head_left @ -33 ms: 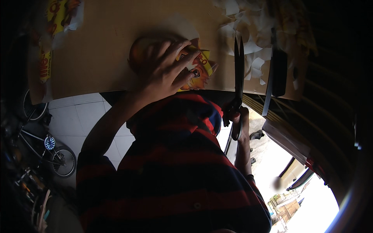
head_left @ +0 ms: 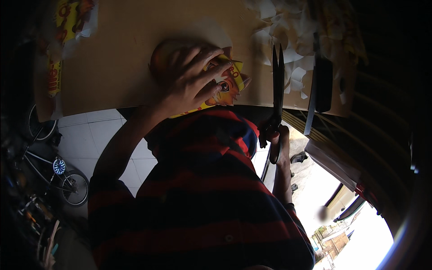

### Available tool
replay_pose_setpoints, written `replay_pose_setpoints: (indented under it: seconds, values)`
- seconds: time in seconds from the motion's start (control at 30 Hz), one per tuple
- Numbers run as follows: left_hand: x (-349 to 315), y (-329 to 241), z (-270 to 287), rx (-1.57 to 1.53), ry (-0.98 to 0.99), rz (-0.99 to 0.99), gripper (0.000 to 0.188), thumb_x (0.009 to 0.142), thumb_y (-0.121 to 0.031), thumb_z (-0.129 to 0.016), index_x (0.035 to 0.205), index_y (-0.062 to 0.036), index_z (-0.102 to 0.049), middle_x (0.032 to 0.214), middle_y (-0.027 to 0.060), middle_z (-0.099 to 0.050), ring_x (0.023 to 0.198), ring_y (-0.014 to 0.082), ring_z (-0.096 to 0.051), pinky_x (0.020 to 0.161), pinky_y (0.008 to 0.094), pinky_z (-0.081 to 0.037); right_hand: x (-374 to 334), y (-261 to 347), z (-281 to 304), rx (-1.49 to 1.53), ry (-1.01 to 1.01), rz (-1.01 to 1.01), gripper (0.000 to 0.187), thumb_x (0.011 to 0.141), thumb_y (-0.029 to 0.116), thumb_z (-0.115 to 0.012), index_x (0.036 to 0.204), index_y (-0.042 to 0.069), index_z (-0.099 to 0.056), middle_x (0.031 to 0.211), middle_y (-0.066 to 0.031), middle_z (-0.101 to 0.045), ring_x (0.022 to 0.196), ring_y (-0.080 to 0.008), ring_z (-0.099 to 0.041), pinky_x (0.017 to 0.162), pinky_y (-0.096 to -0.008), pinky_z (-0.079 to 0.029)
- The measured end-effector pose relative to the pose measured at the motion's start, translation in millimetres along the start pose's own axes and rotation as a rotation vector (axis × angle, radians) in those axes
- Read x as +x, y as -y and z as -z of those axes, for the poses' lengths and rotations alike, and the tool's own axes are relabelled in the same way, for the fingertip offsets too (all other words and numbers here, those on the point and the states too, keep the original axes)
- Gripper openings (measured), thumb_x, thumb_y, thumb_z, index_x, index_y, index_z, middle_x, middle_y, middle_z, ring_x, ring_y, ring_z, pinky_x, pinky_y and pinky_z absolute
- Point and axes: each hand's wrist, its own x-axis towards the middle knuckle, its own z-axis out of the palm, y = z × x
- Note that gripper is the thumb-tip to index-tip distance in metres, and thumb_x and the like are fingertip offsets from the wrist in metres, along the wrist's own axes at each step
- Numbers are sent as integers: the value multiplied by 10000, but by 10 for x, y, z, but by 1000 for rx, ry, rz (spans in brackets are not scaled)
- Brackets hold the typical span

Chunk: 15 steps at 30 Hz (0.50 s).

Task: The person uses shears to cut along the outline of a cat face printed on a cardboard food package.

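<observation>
My left hand [head_left: 191, 83] lies over a cut-out sheet [head_left: 229, 84] printed with an orange cartoon cat face and yellow areas. Its fingers are spread across the sheet, hiding much of the print. A yellow part of the sheet shows beneath the wrist at the near table edge. To the right, my right hand [head_left: 281, 140] is closed round the handles of long dark scissors [head_left: 277, 87]. The two blades point away from me, slightly apart, with no sheet between them. The cut-out lies to the left of the blades.
White paper scraps [head_left: 297, 76] and a dark flat object [head_left: 323, 83] lie at the right of the brown tabletop [head_left: 117, 58]. Yellow printed pieces [head_left: 54, 74] lie at the left end. A bicycle [head_left: 58, 168] stands on the tiled floor at left.
My left hand has shifted slightly on the cut-out, and more yellow shows under the wrist. The scissors stay nearly in place.
</observation>
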Motion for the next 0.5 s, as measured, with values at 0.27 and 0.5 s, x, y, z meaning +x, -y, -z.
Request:
replay_pose_setpoints:
  seconds: [0.27,0.5]
  values:
    - [128,-46,108,63,-99,107,433,821,-200,-706,1221,-81,-592,1368,147,-442,1284,419,-393,1072,562,-316,-194,-131,-19,82,18,-2,720,837,718,-582,826,-1,-569,579,-34,-545,526,-120,-549,481,-283,-417]
    - [250,-113,-12,-36,152,-14,549,863,-270,-662,1367,-110,-515,1519,130,-354,1458,351,-253,1166,663,-88,-269,-250,-45,26,161,-42,729,843,715,-577,874,-12,-609,595,-85,-555,544,-177,-568,523,-321,-438]
